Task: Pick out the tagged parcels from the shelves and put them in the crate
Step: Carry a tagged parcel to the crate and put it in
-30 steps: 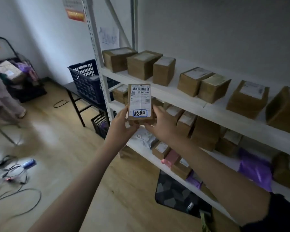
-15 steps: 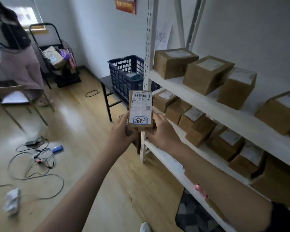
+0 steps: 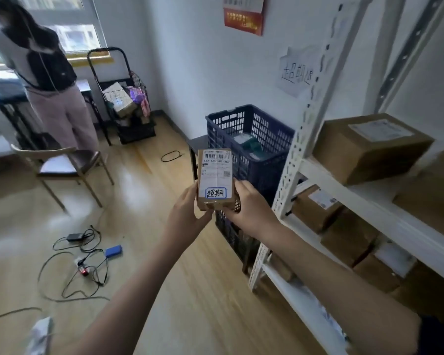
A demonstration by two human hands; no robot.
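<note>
Parcel [image 3: 215, 179] was small brown cardboard, upright in your left hand [image 3: 183, 216] and right hand [image 3: 249, 208], before the blue crate [image 3: 251, 139]; label showed barcode, "162 165 H01 260", handwritten blue-bordered tag.

A single head-worn wide-angle camera is looking forward and down from the person's own standpoint, close behind both outstretched forearms. It is facing a white wall [image 3: 195, 73], with the shelves [image 3: 349, 190] running along its right edge and wooden floor [image 3: 139, 190] spreading left.
</note>
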